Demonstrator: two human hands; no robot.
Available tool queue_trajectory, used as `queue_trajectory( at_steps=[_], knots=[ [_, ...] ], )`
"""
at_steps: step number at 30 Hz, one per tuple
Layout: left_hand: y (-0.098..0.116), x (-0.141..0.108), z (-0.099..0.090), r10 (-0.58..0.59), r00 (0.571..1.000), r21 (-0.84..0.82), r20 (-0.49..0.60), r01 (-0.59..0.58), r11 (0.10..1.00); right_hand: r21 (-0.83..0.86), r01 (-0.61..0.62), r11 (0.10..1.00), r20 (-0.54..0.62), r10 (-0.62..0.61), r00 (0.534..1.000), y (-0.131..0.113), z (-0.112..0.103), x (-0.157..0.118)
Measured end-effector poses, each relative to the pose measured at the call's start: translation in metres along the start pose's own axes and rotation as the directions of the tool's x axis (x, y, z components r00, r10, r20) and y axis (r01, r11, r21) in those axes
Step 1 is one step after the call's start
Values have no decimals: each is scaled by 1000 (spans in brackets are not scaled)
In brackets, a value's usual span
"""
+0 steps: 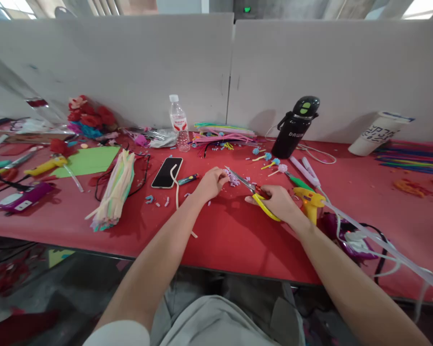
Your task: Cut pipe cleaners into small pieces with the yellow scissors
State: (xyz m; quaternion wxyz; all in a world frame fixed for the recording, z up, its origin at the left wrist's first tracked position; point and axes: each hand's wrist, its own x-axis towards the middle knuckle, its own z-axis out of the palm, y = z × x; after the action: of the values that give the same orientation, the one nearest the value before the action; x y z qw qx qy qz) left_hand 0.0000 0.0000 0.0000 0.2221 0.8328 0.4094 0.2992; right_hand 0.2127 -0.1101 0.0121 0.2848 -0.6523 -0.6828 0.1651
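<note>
Across red-covered tabletop (223,250) and up to pale partition panels (130,67), craft clutter. At the middle, on the red, a small heap of lilac pieces (233,179), just beside the fingertips of the left hand (212,182), drawn together as if to pinch (cannot tell whether around a piece). In the right hand (277,202), scissors (257,197) grasped by the handles, blades pointing toward the heap. For good work, probably best to keep left fingertips clear of those nearby tips, to stay low over the heap, and to steady the wrist before any snip. Mind the yellow glue gun (310,198) near the right wrist, too: possibly hot.
</note>
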Motion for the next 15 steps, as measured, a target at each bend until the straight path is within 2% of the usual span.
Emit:
queue_trajectory(
  at_steps=[3,8,11,15],
  knots=[
    [5,-5,-13,-77,996,-119,-39,72,990,-2,-7,1000,-25,7,1000,1,1,1],
    [17,-16,-33,-95,993,-312,-68,69,947,-3,-10,1000,-36,10,999,-2,-2,-1],
    [25,-20,-38,-85,995,-408,-61,53,912,8,3,1000,-32,-2,999,-2,-2,-1],
    [31,-22,-40,-128,989,-464,-77,78,882,29,23,999,-41,-21,999,-1,0,-1]
  ],
)
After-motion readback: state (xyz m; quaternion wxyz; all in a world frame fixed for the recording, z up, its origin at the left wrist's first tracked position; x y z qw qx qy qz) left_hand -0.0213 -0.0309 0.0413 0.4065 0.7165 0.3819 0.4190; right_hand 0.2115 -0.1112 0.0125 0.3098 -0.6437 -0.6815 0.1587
